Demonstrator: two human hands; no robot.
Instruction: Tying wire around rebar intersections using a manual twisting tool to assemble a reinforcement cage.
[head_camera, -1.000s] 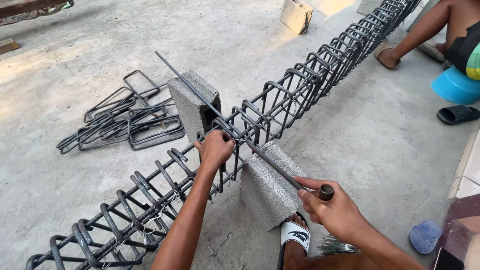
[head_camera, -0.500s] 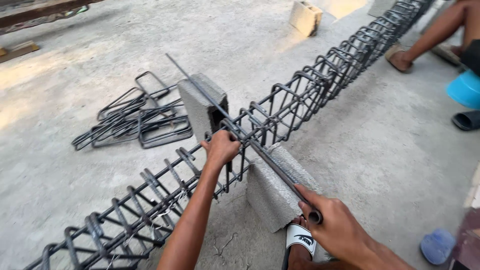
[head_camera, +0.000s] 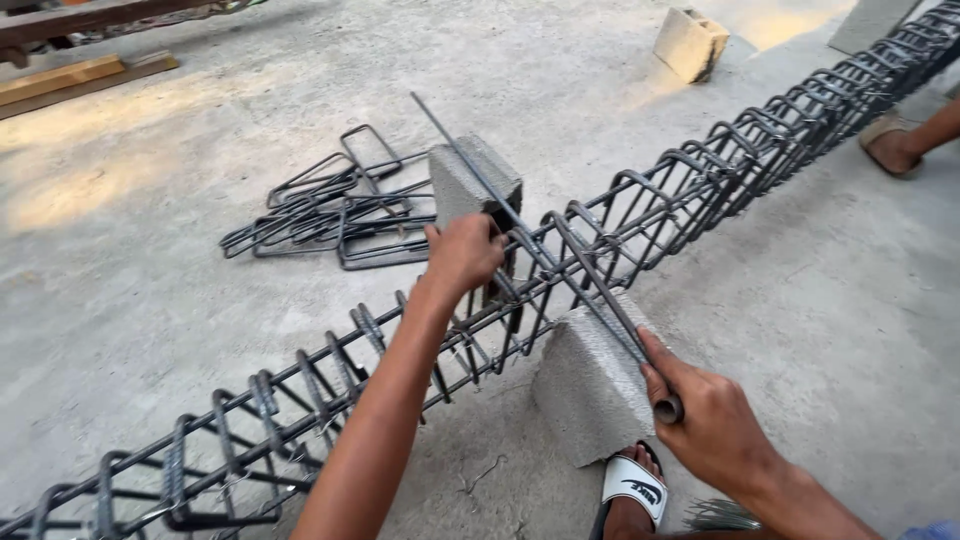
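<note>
Two bare hands work one long rebar cage (head_camera: 300, 400): the left hand (head_camera: 462, 252) has its fingers curled tight over a top bar, while the right hand (head_camera: 712, 420) is clamped round the end of a thin ribbed steel rod (head_camera: 540, 240) lying slantwise across the cage. Two rough grey concrete blocks (head_camera: 590, 385) prop the cage. One loose heap of bent rectangular stirrups (head_camera: 335, 210) lies well apart on the cracked concrete floor (head_camera: 150, 300).

Ribbed steel cage (head_camera: 640, 225), seemingly rough concrete block (head_camera: 590, 385).
</note>
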